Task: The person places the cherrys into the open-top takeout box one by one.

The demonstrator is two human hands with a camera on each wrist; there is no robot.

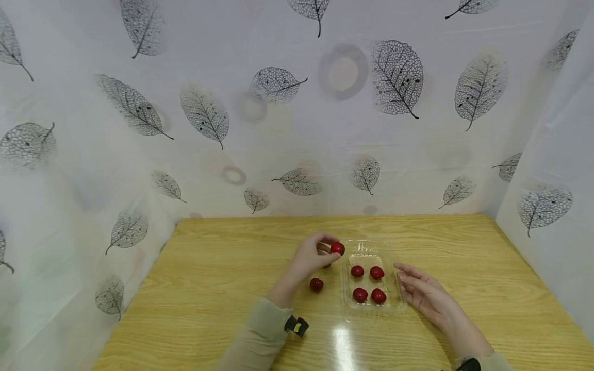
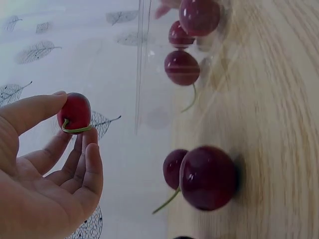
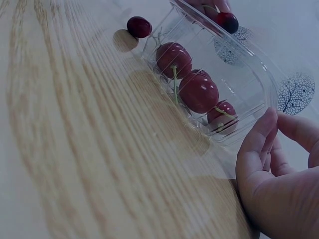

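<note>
Between thumb and fingertips, my left hand point(image 1: 310, 257) pinches a red cherry point(image 1: 337, 249) just above the left rim of a clear plastic box point(image 1: 374, 307). The left wrist view shows this cherry's bent green stem below the thumb. Inside the box several cherries point(image 1: 360, 294) sit in two rows. My right hand point(image 1: 429, 299) is at the box's right side; in the right wrist view its thumb and index finger pinch the rim at a corner. One loose cherry point(image 1: 316, 284) lies on the table left of the box, and another is partly hidden behind my left hand.
The wooden table point(image 1: 223, 288) ends at a pale curtain point(image 1: 301, 134) printed with leaves, which hangs behind and along both sides. A dark band point(image 1: 296, 325) is strapped on my left wrist.
</note>
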